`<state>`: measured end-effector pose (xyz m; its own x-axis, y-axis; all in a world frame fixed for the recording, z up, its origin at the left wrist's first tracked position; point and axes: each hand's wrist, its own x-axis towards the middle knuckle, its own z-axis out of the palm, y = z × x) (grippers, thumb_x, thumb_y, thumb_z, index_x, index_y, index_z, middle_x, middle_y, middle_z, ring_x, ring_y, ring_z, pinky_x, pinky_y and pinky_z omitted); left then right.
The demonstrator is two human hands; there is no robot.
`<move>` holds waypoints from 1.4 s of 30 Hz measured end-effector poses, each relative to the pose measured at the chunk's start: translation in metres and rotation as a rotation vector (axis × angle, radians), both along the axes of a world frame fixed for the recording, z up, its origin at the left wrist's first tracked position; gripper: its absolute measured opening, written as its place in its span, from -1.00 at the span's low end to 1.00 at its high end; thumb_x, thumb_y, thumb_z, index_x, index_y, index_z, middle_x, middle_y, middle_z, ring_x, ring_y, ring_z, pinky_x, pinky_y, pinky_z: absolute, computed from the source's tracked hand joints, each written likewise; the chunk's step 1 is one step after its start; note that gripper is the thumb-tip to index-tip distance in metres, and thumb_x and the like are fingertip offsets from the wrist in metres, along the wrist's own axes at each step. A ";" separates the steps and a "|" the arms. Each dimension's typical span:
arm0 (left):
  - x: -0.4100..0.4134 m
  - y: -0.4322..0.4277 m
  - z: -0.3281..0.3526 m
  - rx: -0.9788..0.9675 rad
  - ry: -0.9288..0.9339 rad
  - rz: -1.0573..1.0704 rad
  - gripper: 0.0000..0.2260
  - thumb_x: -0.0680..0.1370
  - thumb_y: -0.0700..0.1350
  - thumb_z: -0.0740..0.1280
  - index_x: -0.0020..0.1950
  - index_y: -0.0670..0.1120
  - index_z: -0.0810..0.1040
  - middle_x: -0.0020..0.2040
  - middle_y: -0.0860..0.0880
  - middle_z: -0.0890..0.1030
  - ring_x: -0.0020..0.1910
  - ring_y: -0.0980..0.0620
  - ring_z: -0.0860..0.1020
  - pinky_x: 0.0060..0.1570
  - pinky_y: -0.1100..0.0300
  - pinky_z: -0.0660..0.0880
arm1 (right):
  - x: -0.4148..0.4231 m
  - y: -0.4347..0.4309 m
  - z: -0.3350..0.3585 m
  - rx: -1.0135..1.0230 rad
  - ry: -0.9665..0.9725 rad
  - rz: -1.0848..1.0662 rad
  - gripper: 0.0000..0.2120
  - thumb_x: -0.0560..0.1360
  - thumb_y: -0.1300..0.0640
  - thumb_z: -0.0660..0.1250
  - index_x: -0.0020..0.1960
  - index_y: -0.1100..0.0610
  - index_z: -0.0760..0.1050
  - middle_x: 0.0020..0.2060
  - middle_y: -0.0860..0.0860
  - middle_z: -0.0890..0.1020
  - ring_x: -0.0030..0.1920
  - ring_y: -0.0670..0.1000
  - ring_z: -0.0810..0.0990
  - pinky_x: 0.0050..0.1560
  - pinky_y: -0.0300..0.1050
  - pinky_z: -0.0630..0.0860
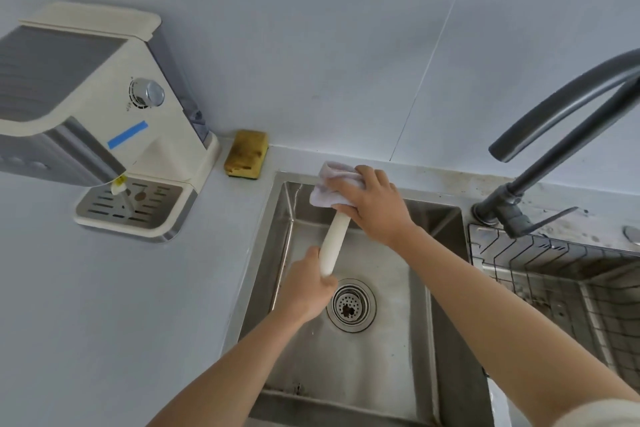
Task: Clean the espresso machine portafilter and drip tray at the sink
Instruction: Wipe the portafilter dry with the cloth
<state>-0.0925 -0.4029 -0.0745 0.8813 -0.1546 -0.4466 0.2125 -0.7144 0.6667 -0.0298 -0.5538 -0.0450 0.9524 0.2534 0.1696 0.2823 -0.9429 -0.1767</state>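
Observation:
Over the steel sink (446,288) I hold the portafilter by its cream handle (334,239). My left hand (306,291) grips the handle's near end. My right hand (372,204) presses a white cloth (329,184) around the portafilter's head, which the cloth and hand hide. The cream espresso machine (104,107) stands on the counter at the left, and its drip tray (128,210) with a slotted metal grate sits in place at its base.
A yellow sponge (246,154) lies on the counter between machine and sink. A dark grey faucet (540,135) arches at the right, no water running. The drain strainer (351,305) sits mid-basin. A second basin with a wire rack (554,274) lies at the right.

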 end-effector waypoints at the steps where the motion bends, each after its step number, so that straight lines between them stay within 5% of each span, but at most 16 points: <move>1: -0.002 -0.001 0.002 0.003 -0.014 -0.013 -0.81 0.49 -0.19 0.24 0.09 -0.15 0.37 -0.18 -0.09 0.50 -0.31 -0.10 0.54 -0.27 0.01 0.55 | -0.002 0.001 0.006 0.063 0.015 -0.034 -0.62 0.47 -0.13 0.16 0.24 -0.06 0.45 0.06 0.20 0.51 -0.01 0.27 0.51 -0.18 0.14 0.55; 6: -0.007 0.001 0.012 0.028 -0.064 -0.059 -0.76 0.49 -0.21 0.23 0.16 -0.18 0.37 -0.16 -0.11 0.49 -0.33 -0.09 0.51 -0.33 0.05 0.52 | -0.007 0.002 0.022 0.278 0.215 -0.191 -0.64 0.56 -0.02 0.18 0.34 -0.02 0.38 0.20 0.13 0.36 0.19 0.15 0.33 0.13 -0.02 0.41; 10: -0.015 0.011 0.017 0.077 -0.069 -0.127 -0.74 0.50 -0.22 0.24 0.18 -0.17 0.36 -0.12 -0.07 0.46 -0.31 -0.05 0.49 -0.36 0.15 0.46 | -0.014 -0.006 0.039 0.919 0.420 -0.368 -0.68 0.57 0.10 0.15 0.30 0.07 0.41 0.05 0.06 0.50 -0.10 -0.04 0.51 -0.13 -0.34 0.43; 12: -0.019 0.017 0.018 0.122 -0.091 -0.162 -0.76 0.50 -0.21 0.23 0.15 -0.17 0.36 -0.16 -0.05 0.45 -0.30 -0.06 0.47 -0.31 0.11 0.47 | -0.021 -0.017 0.050 1.018 0.434 -0.417 -0.69 0.58 0.13 0.14 0.30 0.11 0.40 0.01 0.00 0.48 -0.07 -0.03 0.48 -0.11 -0.30 0.40; 16: -0.024 0.021 0.021 0.279 -0.186 -0.299 -0.74 0.51 -0.19 0.21 0.20 -0.15 0.36 -0.20 -0.02 0.45 -0.26 -0.03 0.43 -0.40 0.23 0.32 | -0.024 -0.032 0.063 0.900 0.430 -0.259 -0.73 0.58 0.10 0.15 0.24 0.09 0.46 -0.11 -0.09 0.54 -0.16 -0.18 0.47 -0.21 -0.37 0.33; 21: -0.024 0.016 0.030 0.405 -0.314 -0.466 -0.72 0.52 -0.13 0.22 0.23 -0.11 0.35 0.04 -0.09 0.59 -0.04 -0.10 0.58 -0.17 0.16 0.41 | -0.026 -0.020 0.063 -0.050 0.609 0.083 -0.72 0.37 -0.17 0.26 0.01 -0.13 0.57 0.04 -0.04 0.49 0.08 -0.03 0.37 0.10 -0.07 0.41; 23: -0.024 0.015 0.031 0.400 -0.315 -0.475 -0.72 0.52 -0.13 0.23 0.22 -0.11 0.36 0.04 -0.09 0.59 -0.08 -0.10 0.57 -0.21 0.19 0.37 | -0.031 -0.012 0.067 -0.116 0.614 0.070 -0.71 0.25 -0.22 0.28 -0.11 -0.14 0.59 -0.03 -0.06 0.52 0.04 -0.02 0.41 0.03 -0.08 0.41; 27: -0.027 0.012 0.033 0.300 -0.272 -0.413 -0.73 0.50 -0.16 0.25 0.19 -0.13 0.38 -0.03 -0.10 0.58 -0.23 -0.02 0.44 -0.25 0.22 0.34 | -0.031 -0.022 0.078 0.247 0.641 0.020 -0.90 0.25 -0.14 0.39 -0.30 -0.15 0.58 -0.26 -0.18 0.62 -0.18 -0.08 0.55 -0.14 -0.18 0.45; 29: -0.028 0.010 0.032 0.218 -0.246 -0.365 -0.77 0.47 -0.19 0.26 0.12 -0.13 0.40 -0.16 -0.08 0.51 -0.27 -0.03 0.42 -0.34 0.22 0.31 | -0.026 -0.034 0.080 0.376 0.641 -0.062 -0.83 0.27 -0.11 0.38 -0.22 -0.05 0.59 -0.17 -0.01 0.66 -0.15 0.08 0.60 -0.04 0.00 0.53; 31: -0.028 0.008 0.032 0.111 -0.202 -0.306 -0.84 0.45 -0.23 0.25 0.01 -0.11 0.37 -0.25 -0.02 0.43 -0.36 -0.02 0.41 -0.44 0.25 0.29 | -0.022 -0.043 0.078 0.513 0.599 -0.115 -0.78 0.38 -0.04 0.37 -0.11 0.12 0.57 -0.16 0.19 0.62 -0.19 0.07 0.56 -0.07 -0.04 0.47; 34: -0.032 0.001 0.035 -0.087 -0.098 -0.177 -0.85 0.45 -0.28 0.24 -0.05 -0.09 0.34 -0.30 0.01 0.39 -0.48 0.07 0.41 -0.56 0.36 0.32 | -0.025 -0.047 0.072 0.764 0.495 -0.234 -0.69 0.49 -0.05 0.29 -0.10 0.22 0.53 -0.25 0.13 0.58 -0.23 0.04 0.53 -0.12 -0.08 0.46; 37: -0.037 -0.012 0.041 -0.261 0.014 -0.071 -0.84 0.46 -0.31 0.23 -0.12 -0.07 0.32 -0.31 -0.02 0.40 -0.54 0.06 0.41 -0.59 0.33 0.34 | -0.033 -0.041 0.062 1.153 0.462 -0.336 -0.82 0.54 -0.04 0.22 -0.12 0.03 0.50 -0.19 0.05 0.60 -0.11 0.08 0.56 0.04 0.02 0.50; 42: -0.039 -0.025 0.047 -0.424 0.165 0.019 -0.84 0.47 -0.32 0.23 -0.11 -0.08 0.33 -0.34 -0.06 0.41 -0.53 0.05 0.38 -0.57 0.30 0.36 | -0.040 -0.024 0.054 1.243 0.264 -0.380 -0.77 0.60 0.04 0.08 0.18 0.08 0.41 0.06 0.03 0.53 0.10 0.01 0.49 0.13 -0.15 0.42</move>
<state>-0.1317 -0.4280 -0.0277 0.8080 -0.3383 -0.4824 0.3513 -0.3807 0.8554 -0.0697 -0.5781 0.0095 0.9690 -0.2228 -0.1069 -0.1374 -0.1265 -0.9824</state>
